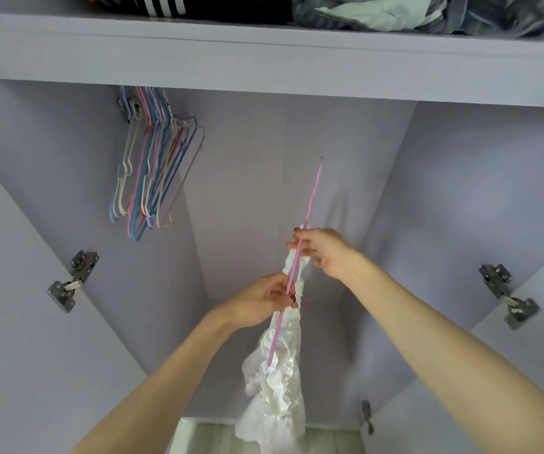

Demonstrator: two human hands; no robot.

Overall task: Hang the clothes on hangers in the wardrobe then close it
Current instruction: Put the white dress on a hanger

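With my left hand pinching the thin pink wire hanger and my right hand gripping the frilly white cotton garment at its strap, mid-wardrobe, I'd thread the strap on, then hook toward eleven o'clock beside the spare coloured wire hangers.

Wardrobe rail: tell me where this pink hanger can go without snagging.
Free: the stretch of the hanging space right of the bunched empty hangers, across to the right inner wall. Crowded: the far left, where that bunch hangs, and the top shelf, filled with folded clothes.
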